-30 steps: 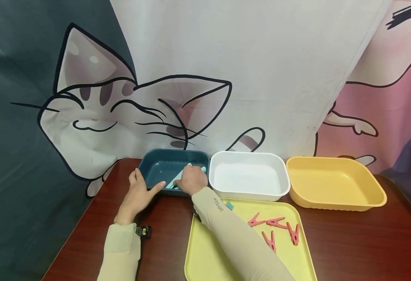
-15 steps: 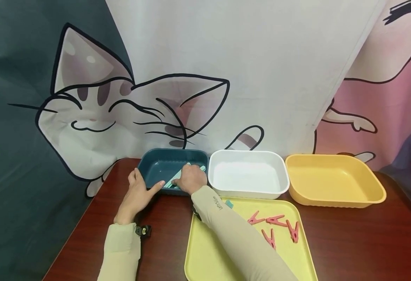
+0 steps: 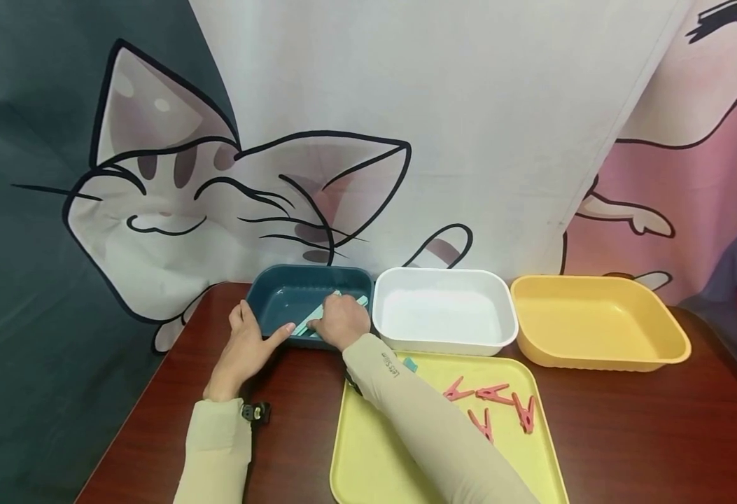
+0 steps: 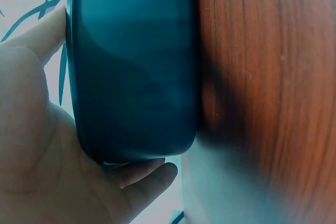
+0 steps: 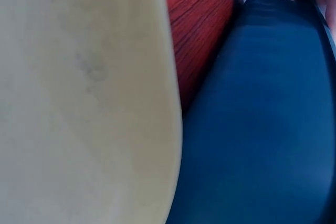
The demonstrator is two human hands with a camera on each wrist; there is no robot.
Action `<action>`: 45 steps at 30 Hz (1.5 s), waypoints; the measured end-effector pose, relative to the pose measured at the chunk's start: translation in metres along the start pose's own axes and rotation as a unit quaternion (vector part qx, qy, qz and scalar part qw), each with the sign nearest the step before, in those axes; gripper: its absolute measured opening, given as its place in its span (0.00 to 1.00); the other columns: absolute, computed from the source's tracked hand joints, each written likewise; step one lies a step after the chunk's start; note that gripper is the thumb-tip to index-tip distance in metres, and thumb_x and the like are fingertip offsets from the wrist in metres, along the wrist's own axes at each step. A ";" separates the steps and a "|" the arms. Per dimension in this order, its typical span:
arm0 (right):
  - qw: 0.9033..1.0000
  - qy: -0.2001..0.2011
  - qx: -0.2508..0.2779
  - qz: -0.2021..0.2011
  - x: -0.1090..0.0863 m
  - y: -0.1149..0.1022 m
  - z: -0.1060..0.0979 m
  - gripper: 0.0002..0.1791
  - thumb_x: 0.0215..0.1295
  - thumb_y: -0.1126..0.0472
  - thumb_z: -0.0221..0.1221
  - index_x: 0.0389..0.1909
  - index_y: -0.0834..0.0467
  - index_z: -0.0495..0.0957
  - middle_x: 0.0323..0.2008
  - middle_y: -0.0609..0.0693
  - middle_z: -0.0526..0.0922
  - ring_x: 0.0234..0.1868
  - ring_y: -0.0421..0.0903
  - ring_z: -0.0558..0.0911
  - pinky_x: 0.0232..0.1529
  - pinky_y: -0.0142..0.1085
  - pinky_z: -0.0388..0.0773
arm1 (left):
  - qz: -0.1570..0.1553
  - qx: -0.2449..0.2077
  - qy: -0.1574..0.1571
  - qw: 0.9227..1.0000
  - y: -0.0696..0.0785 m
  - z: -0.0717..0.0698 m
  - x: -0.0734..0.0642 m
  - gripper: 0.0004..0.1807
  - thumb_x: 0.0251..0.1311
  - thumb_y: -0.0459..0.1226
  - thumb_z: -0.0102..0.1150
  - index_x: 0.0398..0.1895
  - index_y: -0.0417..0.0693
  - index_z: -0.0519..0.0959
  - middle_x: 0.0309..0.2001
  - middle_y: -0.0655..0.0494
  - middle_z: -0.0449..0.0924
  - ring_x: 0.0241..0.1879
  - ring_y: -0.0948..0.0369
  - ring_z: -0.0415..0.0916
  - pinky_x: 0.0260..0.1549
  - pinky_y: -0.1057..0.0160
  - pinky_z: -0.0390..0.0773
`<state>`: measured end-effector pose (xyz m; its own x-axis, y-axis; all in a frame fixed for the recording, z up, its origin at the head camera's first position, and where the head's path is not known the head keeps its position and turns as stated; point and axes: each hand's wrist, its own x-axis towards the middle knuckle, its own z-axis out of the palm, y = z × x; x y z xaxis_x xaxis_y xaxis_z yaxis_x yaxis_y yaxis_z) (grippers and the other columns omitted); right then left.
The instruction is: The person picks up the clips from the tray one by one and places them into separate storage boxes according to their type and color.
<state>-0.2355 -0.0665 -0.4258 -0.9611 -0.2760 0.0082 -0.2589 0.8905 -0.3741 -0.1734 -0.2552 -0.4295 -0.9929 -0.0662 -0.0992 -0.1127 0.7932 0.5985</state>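
Observation:
My left hand [image 3: 246, 357] holds the near-left corner of a dark blue tub [image 3: 274, 273]. Its thumb lies on the front rim, and the fingers reach round the outside of the end wall, as the tub [image 4: 136, 77] shows in the left wrist view. Inside the tub's right half, my right hand [image 3: 345, 322] is curled over long light teal strips [image 3: 308, 321]. Its thumb lies against them. The fingertips and part of the strips are hidden under the hand. In the right wrist view the tub's outer wall [image 5: 257, 108] fills the right side, and the right hand itself is out of sight.
A white tub [image 3: 444, 308] and a yellow tub [image 3: 601, 325] stand to the right in a row. In front, a yellow tray [image 3: 374, 462] bears several pink clothespins [image 3: 493, 394] and a small teal piece [image 3: 410, 365], partly behind the right sleeve. A printed curtain hangs behind the table.
Both hands keep nearly the same places at the dark blue tub. The whole head view has shifted slightly.

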 end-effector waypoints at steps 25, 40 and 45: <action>0.992 0.044 0.106 -0.048 -0.008 -0.005 -0.015 0.18 0.66 0.48 0.66 0.51 0.55 0.86 0.51 0.51 0.85 0.53 0.48 0.82 0.47 0.40 0.82 | 0.000 0.001 -0.007 1.000 0.001 -0.002 0.000 0.68 0.64 0.68 0.50 0.74 0.27 0.22 0.76 0.28 0.24 0.70 0.31 0.53 0.64 0.34 0.62; 0.989 0.048 0.131 -0.047 -0.025 0.005 -0.035 0.17 0.65 0.49 0.67 0.50 0.54 0.87 0.50 0.50 0.85 0.53 0.47 0.81 0.53 0.40 0.80 | -0.009 0.001 -0.010 1.000 0.000 -0.002 -0.001 0.69 0.63 0.69 0.51 0.74 0.29 0.21 0.76 0.28 0.25 0.69 0.30 0.52 0.62 0.32 0.63; 0.984 0.050 0.161 -0.051 -0.035 0.008 -0.044 0.17 0.64 0.51 0.68 0.50 0.55 0.86 0.50 0.50 0.86 0.53 0.46 0.81 0.53 0.39 0.79 | -0.014 -0.003 -0.015 1.000 0.000 -0.002 -0.002 0.69 0.62 0.69 0.51 0.75 0.30 0.20 0.76 0.28 0.24 0.69 0.29 0.51 0.62 0.31 0.62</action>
<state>-0.2081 -0.0339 -0.3886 -0.9403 -0.3074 0.1461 -0.3266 0.6943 -0.6413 -0.1718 -0.2559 -0.4276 -0.9878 -0.0689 -0.1396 -0.1398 0.7874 0.6003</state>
